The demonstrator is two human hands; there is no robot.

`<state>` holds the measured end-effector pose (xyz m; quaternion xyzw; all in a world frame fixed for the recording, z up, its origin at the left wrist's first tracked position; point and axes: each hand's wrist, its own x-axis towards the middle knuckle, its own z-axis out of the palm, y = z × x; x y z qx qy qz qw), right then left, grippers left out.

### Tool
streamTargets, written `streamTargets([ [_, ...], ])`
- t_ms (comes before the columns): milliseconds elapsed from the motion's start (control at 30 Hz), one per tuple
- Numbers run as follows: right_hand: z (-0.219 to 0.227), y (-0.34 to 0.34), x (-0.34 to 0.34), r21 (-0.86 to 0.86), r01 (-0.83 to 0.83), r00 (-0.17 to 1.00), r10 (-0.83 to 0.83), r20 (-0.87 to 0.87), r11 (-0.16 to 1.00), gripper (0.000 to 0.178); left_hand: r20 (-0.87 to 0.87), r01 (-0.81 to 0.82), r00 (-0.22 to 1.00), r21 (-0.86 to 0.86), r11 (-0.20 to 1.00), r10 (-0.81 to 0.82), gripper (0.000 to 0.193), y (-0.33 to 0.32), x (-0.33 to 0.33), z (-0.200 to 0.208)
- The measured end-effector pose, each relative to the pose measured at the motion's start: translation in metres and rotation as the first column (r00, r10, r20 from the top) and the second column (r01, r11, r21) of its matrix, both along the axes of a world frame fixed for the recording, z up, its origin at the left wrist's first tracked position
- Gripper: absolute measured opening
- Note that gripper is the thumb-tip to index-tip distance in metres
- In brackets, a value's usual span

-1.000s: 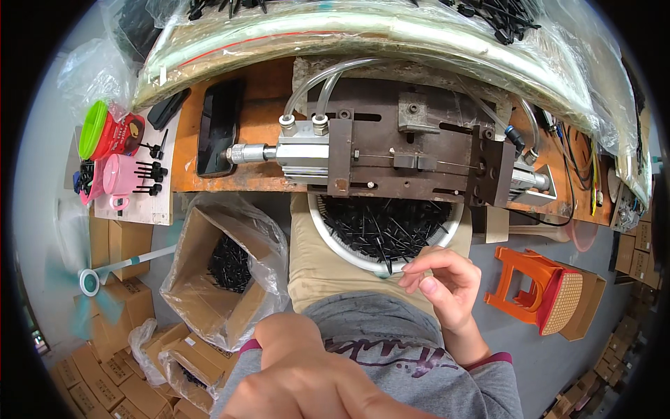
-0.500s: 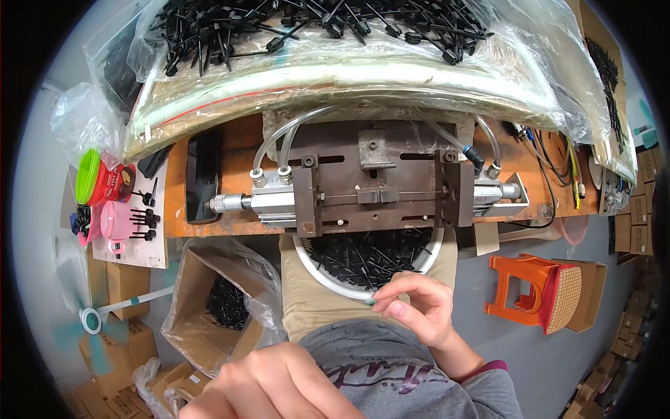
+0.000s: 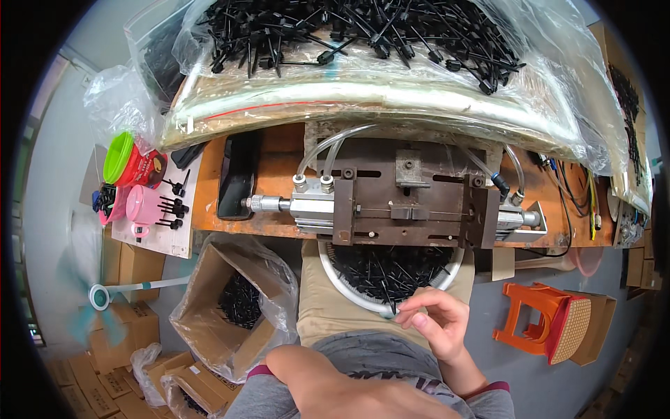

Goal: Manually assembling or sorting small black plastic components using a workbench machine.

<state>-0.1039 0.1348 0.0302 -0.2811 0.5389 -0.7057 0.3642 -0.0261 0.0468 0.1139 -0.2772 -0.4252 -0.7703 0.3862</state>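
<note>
My right hand [image 3: 440,321] hovers at the near right rim of a round, white-edged basin [image 3: 333,283] on my lap. Its fingers are loosely bent, with the thumb apart from them, and I make out nothing held. Thin black plastic parts [image 3: 380,269] with stalks fill the basin, one standing up close to my fingertips. My left hand [image 3: 314,380] reaches across my body at the lower edge; its fingers are out of sight. Beyond the basin stands a brown metal clamping fixture [image 3: 419,232], with a silver air cylinder [image 3: 312,211] on its left side and clear hoses.
A plastic-lined tray [image 3: 335,105] heaped with black parts spans the bench's far side. At left are a pink cup [image 3: 143,206], a red-and-green tub [image 3: 132,164] and a fan [image 3: 100,297]. An open carton [image 3: 202,300] stands on the floor; an orange stool [image 3: 530,318] is at right.
The view has shifted, so the bench appears farther right and lower. My left hand has moved right across my body, its knuckles no longer showing. My right hand stays by the basin rim.
</note>
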Motion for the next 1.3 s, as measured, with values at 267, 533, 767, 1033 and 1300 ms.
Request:
streamTargets([
  [267, 0.004, 0.001, 0.0, 0.011, 0.024, 1.0, -0.024, 0.0, 1.0, 0.015, -0.065, -0.024, 0.998, -0.342, 0.939, 0.002, 0.047, -0.072, 0.014, 0.005],
  [533, 0.005, 0.0, 0.0, 0.011, 0.0, 1.0, 0.0, -0.012, 1.0, 0.015, 0.095, -0.391, 0.908, -0.153, 0.907, 0.408, 0.006, -0.042, 0.022, 0.008],
  [767, 0.007, 0.001, -0.001, -0.009, -0.022, 0.999, 0.022, -0.039, 1.0, 0.016, -0.106, -0.64, 0.747, -0.38, 0.668, 0.656, 0.038, -0.048, 0.03, -0.009],
  [1033, 0.002, 0.001, -0.001, 0.006, -0.003, 1.0, 0.003, -0.026, 1.0, 0.015, -0.352, -0.738, 0.54, -0.635, 0.229, 0.764, 0.049, -0.067, 0.045, -0.014],
  [1300, 0.001, -0.002, -0.002, -0.018, 0.001, 0.998, -0.002, -0.07, 1.0, 0.014, -0.416, -0.772, 0.501, -0.611, 0.175, 0.759, 0.049, -0.081, 0.047, -0.013],
])
